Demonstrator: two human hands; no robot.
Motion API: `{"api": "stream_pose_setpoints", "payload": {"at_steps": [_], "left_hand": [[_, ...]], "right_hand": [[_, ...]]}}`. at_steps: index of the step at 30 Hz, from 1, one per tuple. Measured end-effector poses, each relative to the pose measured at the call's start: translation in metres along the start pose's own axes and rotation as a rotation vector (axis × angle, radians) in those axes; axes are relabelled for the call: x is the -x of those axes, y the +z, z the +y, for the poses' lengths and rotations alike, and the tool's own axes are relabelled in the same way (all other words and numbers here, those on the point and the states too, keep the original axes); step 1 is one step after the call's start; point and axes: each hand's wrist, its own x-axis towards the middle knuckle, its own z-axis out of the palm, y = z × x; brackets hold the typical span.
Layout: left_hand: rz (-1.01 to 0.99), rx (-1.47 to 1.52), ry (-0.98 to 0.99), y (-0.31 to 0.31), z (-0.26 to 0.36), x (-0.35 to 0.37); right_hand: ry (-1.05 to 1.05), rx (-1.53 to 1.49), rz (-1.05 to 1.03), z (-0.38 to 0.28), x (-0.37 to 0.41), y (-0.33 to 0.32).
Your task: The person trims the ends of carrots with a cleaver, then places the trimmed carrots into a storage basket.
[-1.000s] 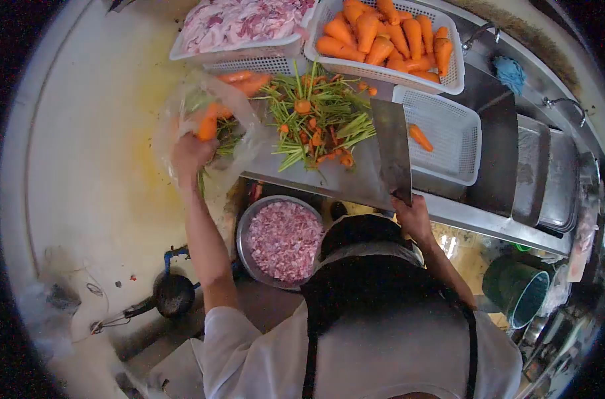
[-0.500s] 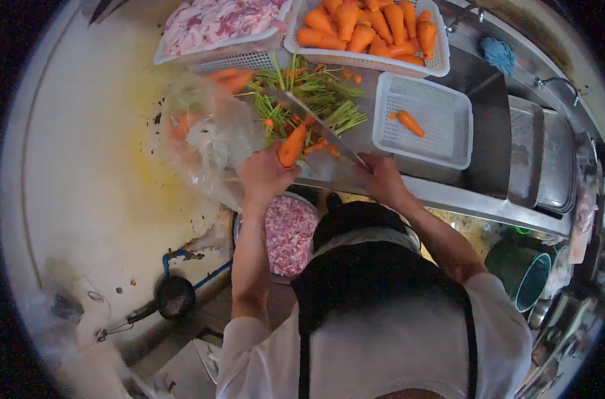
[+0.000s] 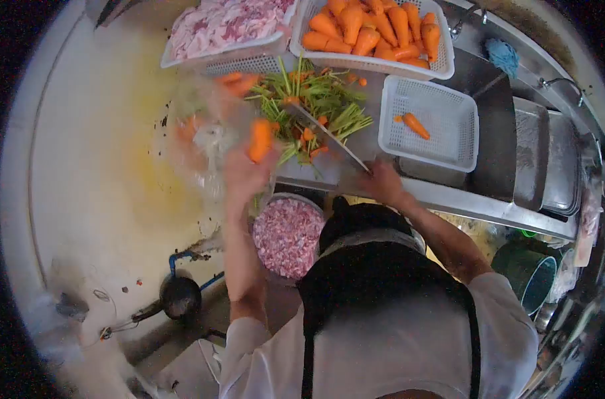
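Note:
A carrot point(image 3: 260, 141) sticks up from my left hand point(image 3: 248, 174), which is closed around its lower end and smeared by motion. My right hand point(image 3: 381, 181) grips the handle of a knife point(image 3: 333, 141), its blade slanting up and left over the greens. Under the blade lies a heap of green carrot tops point(image 3: 315, 100) with orange stubs among the stems. Just left of my left hand is a clear plastic bag point(image 3: 206, 149) with carrots showing through. One carrot point(image 3: 416, 126) with a small piece beside it lies in a white basket point(image 3: 463, 110) to the right.
At the back stand a basket piled with carrots point(image 3: 365, 30) and a basket of raw meat point(image 3: 229, 26). A bowl of chopped meat point(image 3: 288, 236) sits below the counter edge. On the right are a sink with taps, a blue cloth point(image 3: 502, 58) and a green bucket point(image 3: 532, 276).
My left hand has moved left with the carrot, away from the knife blade. My right hand and the knife stay nearly in place. The whole view has shifted slightly.

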Motion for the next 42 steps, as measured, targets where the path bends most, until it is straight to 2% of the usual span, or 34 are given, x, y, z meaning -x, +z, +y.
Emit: {"api": "stream_pose_setpoints", "payload": {"at_steps": [2, 4, 5, 7, 8, 10, 12, 13, 15, 16, 18, 19, 21, 31, 36, 42], "left_hand": [[0.440, 0.778, 0.111, -0.015, -0.004, 0.008], [0.136, 1.017, 0.674, -0.067, -0.025, -0.010], [0.152, 1.011, 0.675, -0.067, -0.025, -0.007], [0.202, 1.217, 0.290, -0.060, -0.018, -0.005], [0.000, 1.457, 0.169, -0.046, -0.024, -0.001], [-0.431, 1.339, -0.029, -0.004, -0.048, -0.001], [-0.279, 1.126, -0.240, 0.049, -0.045, 0.005], [-0.295, 1.124, -0.239, 0.060, -0.039, 0.005], [-0.278, 0.746, -0.092, 0.076, -0.032, 0.009], [-0.287, 0.747, -0.092, 0.087, -0.036, 0.008], [0.246, 0.132, 0.580, 0.105, -0.046, 0.009], [0.235, 0.132, 0.583, 0.107, -0.047, 0.009], [0.179, 0.125, 0.517, 0.099, -0.055, 0.038], [-0.010, 0.080, 0.137, 0.077, -0.041, 0.047], [-0.095, 0.059, -0.060, 0.072, -0.027, 0.033], [-0.196, 0.047, -0.293, 0.050, -0.028, 0.038]], "right_hand": [[0.012, -0.003, 0.008, 0.002, -0.003, -0.003], [0.010, -0.004, 0.018, 0.007, -0.005, -0.003], [0.004, -0.085, 0.082, 0.017, -0.007, 0.002], [-0.013, -0.177, 0.152, 0.030, -0.014, 0.008], [-0.029, -0.263, 0.181, 0.037, -0.014, 0.010], [-0.022, -0.350, 0.218, 0.042, -0.007, 0.010], [-0.110, -0.250, 0.272, 0.034, -0.003, -0.003], [-0.098, -0.248, 0.281, 0.016, 0.004, -0.018], [-0.135, -0.121, 0.160, -0.029, 0.022, -0.046], [-0.126, -0.119, 0.163, -0.033, 0.025, -0.042], [-0.353, -0.239, 0.180, -0.039, 0.032, -0.034], [-0.343, -0.242, 0.185, -0.044, 0.034, -0.031], [-0.395, 0.026, 0.190, -0.054, 0.038, -0.032], [-0.461, 0.062, 0.212, -0.062, 0.033, -0.030], [-0.407, 0.186, 0.111, -0.060, 0.018, -0.018], [-0.455, 0.122, 0.134, -0.059, -0.005, -0.001]]}}
